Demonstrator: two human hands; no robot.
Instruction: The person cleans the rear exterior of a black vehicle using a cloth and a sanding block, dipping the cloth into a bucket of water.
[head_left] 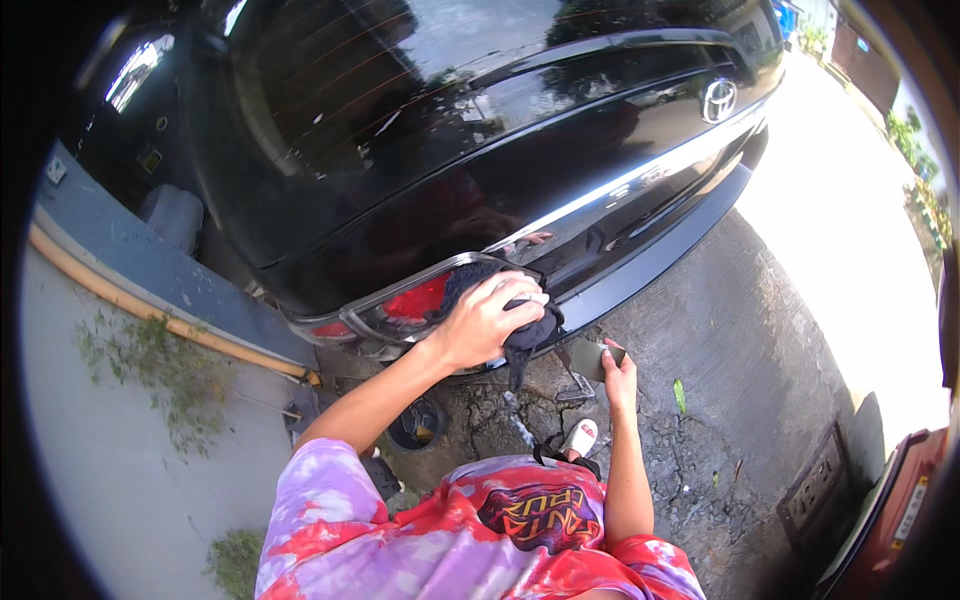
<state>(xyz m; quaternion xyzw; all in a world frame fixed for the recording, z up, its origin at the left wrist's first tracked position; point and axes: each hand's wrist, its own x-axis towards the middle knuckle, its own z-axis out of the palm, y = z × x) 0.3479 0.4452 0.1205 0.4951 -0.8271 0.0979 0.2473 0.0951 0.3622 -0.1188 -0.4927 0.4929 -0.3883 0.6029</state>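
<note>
Pressing a dark cloth (530, 325) against the red tail light (415, 298) of the black car (400, 150), head view: our left hand (490, 318) lies flat on the cloth, fingers closed over it. Our right hand (615, 362) hangs lower, near the bumper (660, 255), clamped on a small dark flat object (590, 358); we can't tell what kind. Risk, as we judge it: grit trapped under the cloth could scratch the lens or paint, and its loose hanging end could slip free.
</note>
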